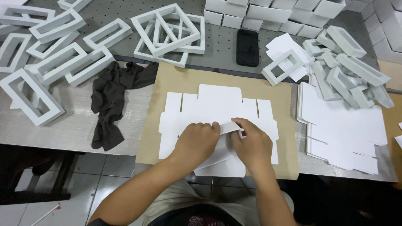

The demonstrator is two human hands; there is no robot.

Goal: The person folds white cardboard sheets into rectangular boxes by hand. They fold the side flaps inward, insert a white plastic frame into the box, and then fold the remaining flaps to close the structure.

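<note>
White die-cut box blank (217, 109) on plain brown cardboard sheet (176, 75); dark brown cloth (111, 100); black phone (247, 47); grey dotted tabletop (222, 42); white frames (63, 62)

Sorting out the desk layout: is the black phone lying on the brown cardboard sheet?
No, the black phone lies on the grey dotted mat, beyond the brown cardboard sheet's far edge.

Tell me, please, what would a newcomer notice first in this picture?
At the centre, the left hand and right hand press and fold a flat white card blank lying on a brown board. White rectangular frames lie scattered at the upper left, and a dark cloth sits beside the board.
</note>
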